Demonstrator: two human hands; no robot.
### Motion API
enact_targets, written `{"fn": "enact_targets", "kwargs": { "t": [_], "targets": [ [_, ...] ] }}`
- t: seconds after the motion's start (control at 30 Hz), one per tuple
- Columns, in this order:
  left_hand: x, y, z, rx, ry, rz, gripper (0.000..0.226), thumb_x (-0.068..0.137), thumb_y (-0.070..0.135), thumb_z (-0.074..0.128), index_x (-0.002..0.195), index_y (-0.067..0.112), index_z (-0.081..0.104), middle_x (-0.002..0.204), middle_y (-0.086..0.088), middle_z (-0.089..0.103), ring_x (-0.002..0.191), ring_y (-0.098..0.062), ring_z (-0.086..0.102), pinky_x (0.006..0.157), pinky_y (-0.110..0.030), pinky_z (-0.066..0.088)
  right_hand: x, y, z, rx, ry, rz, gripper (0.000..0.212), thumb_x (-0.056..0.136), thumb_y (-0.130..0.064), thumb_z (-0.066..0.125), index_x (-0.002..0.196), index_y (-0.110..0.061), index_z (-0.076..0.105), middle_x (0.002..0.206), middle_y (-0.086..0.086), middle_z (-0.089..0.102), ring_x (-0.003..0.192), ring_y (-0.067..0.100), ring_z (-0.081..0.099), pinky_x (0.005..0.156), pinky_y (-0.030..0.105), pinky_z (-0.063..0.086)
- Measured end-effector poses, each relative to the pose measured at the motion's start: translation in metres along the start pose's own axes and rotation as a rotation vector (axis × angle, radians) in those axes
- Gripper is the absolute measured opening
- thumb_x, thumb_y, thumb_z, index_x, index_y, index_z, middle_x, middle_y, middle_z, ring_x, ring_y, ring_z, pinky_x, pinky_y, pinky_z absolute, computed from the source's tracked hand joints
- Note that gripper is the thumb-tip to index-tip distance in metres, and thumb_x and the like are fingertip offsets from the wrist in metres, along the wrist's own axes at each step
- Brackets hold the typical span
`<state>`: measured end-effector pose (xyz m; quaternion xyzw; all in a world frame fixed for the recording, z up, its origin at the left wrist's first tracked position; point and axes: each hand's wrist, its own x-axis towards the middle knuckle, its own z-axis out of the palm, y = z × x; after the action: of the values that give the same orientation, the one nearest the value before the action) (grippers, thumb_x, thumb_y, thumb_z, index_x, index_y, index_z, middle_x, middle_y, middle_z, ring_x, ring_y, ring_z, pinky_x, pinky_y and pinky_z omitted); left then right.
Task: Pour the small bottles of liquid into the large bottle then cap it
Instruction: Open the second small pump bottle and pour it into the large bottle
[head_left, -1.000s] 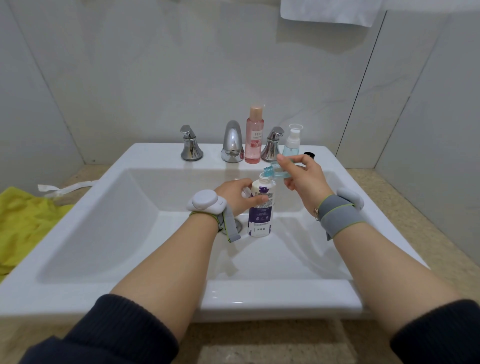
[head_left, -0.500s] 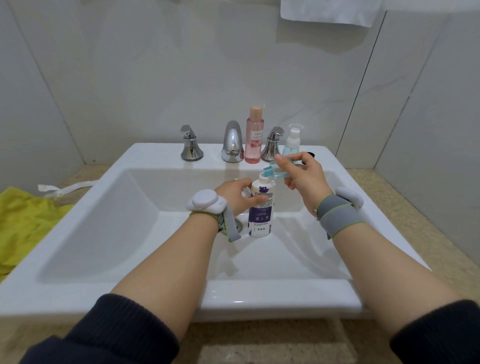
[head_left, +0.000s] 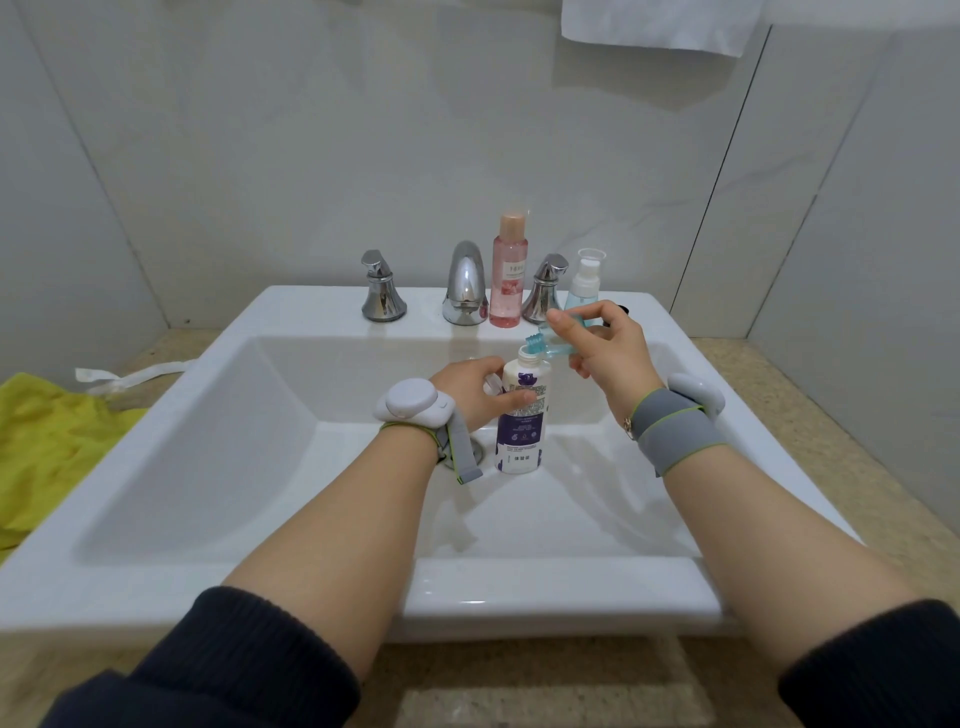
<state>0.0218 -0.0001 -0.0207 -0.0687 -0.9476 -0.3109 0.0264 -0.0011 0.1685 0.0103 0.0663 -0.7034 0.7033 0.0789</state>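
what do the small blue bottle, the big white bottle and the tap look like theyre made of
Small blue bottle: probably clear tinted plastic, since the right hand shows through it and its neck has moulded threads.
Big white bottle: opaque white plastic by the look, smooth, slightly glossy, with a printed purple label.
Tap: metal, likely chrome-plated, given its mirror-bright reflections.

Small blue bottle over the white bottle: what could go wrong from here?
1. The small blue bottle, held tipped by the right hand, has its threaded mouth only at the edge of the white bottle's narrow opening; liquid may run down the outside into the sink.
2. The left hand grips the white bottle high up; a nudge could tip it.
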Motion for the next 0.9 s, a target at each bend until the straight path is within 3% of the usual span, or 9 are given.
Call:
{"fn": "enact_targets", "kwargs": {
  "t": [0.63,0.8,0.9],
  "targets": [
    [-0.0007,0.0014,-0.0009,-0.006,0.004,0.003,0.039,0.082,0.056,0.058,0.106,0.025,0.059,0.1,0.006,0.063,0.092,-0.015,0.057,0.076,-0.029,0.043,0.001,0.0002,-0.0011,-0.055,0.002,-0.003,0.035,0.079,-0.033,0.074,0.097,-0.008,0.059,0.083,0.013,0.062,0.054,0.014,0.047,0.049,0.019,0.04],
    [0.0006,-0.0004,0.0013,0.02,0.011,-0.006,0.04,0.082,0.057,0.058,0.105,0.025,0.059,0.098,0.006,0.061,0.093,-0.016,0.056,0.077,-0.03,0.043,0.0019,0.0026,-0.0011,0.071,-0.022,0.135,0.026,0.084,-0.03,0.07,0.087,-0.011,0.052,0.076,0.006,0.058,0.048,0.014,0.045,0.046,0.022,0.039],
    [0.0014,-0.0009,0.0008,0.025,0.012,-0.006,0.04,0.082,0.057,0.058,0.104,0.024,0.059,0.098,0.005,0.062,0.093,-0.017,0.056,0.077,-0.031,0.043,0.0012,0.001,-0.0012,0.177,-0.047,0.262,0.028,0.087,-0.03,0.066,0.097,-0.008,0.051,0.076,0.005,0.056,0.049,0.014,0.046,0.048,0.021,0.041]
  ]
}}
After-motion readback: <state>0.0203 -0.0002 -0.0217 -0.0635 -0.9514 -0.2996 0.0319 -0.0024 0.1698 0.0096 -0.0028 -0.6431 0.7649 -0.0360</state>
